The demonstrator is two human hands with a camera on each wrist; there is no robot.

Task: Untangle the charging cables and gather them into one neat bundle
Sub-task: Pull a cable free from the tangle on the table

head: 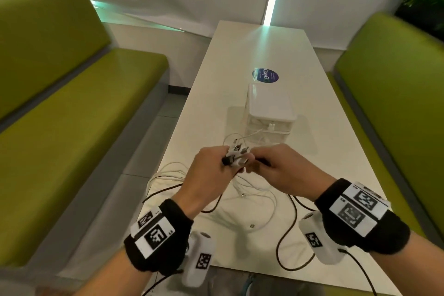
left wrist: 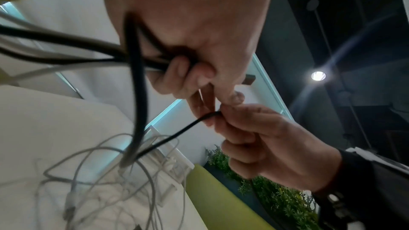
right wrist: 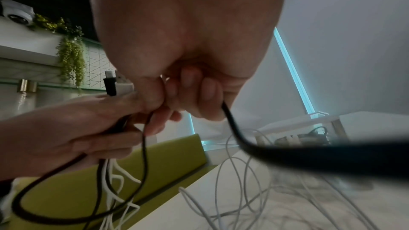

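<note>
Above the near end of the white table (head: 283, 60), my left hand (head: 216, 166) grips a bunch of cable ends; their white and black plugs (head: 236, 155) stick up past my fingers. In the left wrist view the left hand (left wrist: 190, 73) is curled round black and white cords (left wrist: 66, 45). Right beside it, my right hand (head: 271, 163) pinches a black cable (left wrist: 177, 133) close to the bunch; the same black cable (right wrist: 243, 144) trails from the right hand (right wrist: 188, 93) in the right wrist view. Loose white cables (head: 254, 197) and a black cable (head: 286, 243) lie looped on the table under both hands.
A white plastic drawer box (head: 269, 113) stands on the table just beyond my hands, with white cable ends inside. A round blue sticker (head: 265, 75) lies farther back. Green benches (head: 72, 103) flank the table on the left and on the right (head: 389, 94).
</note>
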